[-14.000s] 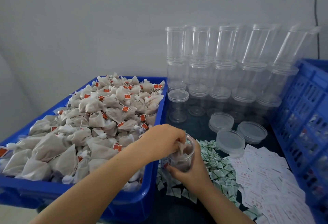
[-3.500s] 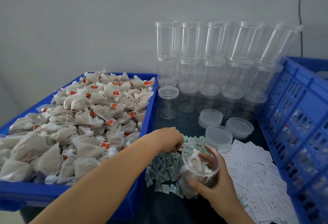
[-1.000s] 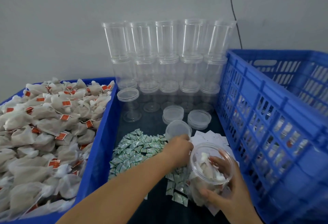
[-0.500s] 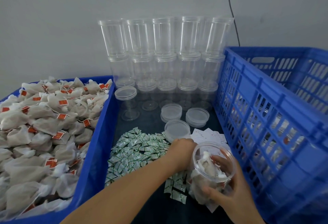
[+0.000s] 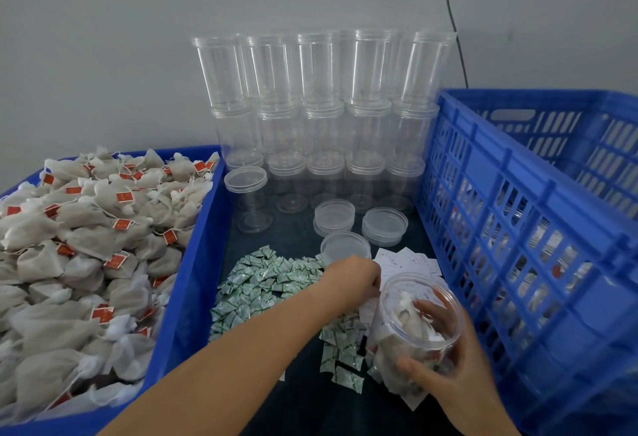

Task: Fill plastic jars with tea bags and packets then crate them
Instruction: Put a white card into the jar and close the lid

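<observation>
Right hand (image 5: 445, 363) grips the clear plastic jar (image 5: 416, 325), tilted with its mouth toward the camera, low over the dark counter (image 5: 297, 397) just beside the slatted blue crate (image 5: 518, 263). Jar already holds several tea bags.

Left hand (image 5: 352, 283) reaches across to the white paper slips (image 5: 411, 261), fingers curled down at the near edge of that pile; whether it has pinched one cannot be told, fingertips hidden. Green-printed packets (image 5: 272, 283) lie spread directly under the forearm.

Blue bin (image 5: 193, 263) at left is heaped with tea bags (image 5: 86, 245). Stacked empty jars (image 5: 321, 118) stand against the wall; loose lids (image 5: 345, 247) lie in front of them.

Judgement: step in hand is adding a slip or packet to the filled jar. To do it well: separate a single piece with thumb and forefinger, since the slips overlap; keep the jar mouth tipped toward the left hand so the drop is short; keep the tea bags below the rim so a lid can seat before crating.
</observation>
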A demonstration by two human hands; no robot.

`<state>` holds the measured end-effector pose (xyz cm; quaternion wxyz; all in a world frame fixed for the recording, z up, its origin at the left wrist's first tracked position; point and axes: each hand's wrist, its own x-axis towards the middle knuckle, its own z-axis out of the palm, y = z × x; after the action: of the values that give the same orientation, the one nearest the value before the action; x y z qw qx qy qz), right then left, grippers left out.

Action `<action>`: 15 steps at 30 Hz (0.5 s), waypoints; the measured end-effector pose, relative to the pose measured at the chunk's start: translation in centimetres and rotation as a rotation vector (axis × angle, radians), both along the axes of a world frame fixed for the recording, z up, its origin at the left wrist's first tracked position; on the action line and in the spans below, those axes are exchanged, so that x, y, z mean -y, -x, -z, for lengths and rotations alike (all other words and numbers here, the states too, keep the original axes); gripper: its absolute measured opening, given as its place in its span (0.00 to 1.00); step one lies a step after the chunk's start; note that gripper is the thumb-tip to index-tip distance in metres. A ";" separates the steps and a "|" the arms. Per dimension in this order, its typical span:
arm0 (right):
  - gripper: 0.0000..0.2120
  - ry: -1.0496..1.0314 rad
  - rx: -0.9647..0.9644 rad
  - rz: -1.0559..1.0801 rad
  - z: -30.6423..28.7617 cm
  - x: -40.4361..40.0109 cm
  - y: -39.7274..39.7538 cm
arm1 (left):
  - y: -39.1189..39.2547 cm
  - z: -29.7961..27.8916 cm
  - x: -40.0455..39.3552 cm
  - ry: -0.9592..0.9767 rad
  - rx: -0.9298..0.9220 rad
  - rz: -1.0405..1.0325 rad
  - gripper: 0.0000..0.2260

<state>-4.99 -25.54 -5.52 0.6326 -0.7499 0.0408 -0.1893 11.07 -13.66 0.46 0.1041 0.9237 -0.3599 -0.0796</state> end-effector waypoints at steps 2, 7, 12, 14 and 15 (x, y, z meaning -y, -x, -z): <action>0.47 -0.013 -0.001 -0.001 0.1 0.0 0.0 | 0.0 -0.4 -0.1 -0.021 0.012 0.009 0.08; 0.48 -0.042 -0.008 -0.020 0.0 -0.1 0.0 | -0.4 -1.7 -0.7 -0.005 0.019 0.026 0.09; 0.47 -0.050 0.000 -0.026 0.3 -0.2 -0.1 | -0.6 -3.3 -1.4 0.028 0.040 0.037 0.09; 0.47 -0.055 -0.002 -0.034 0.4 -0.2 -0.2 | -0.5 -4.0 -1.8 0.071 0.043 0.037 0.08; 0.48 -0.054 -0.002 -0.041 0.4 -0.2 -0.2 | -0.5 -4.5 -1.9 0.098 0.036 0.037 0.08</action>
<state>-4.76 -25.32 -5.93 0.6562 -0.7335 0.0311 -0.1743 11.54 -11.71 4.95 0.1411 0.9120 -0.3822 -0.0473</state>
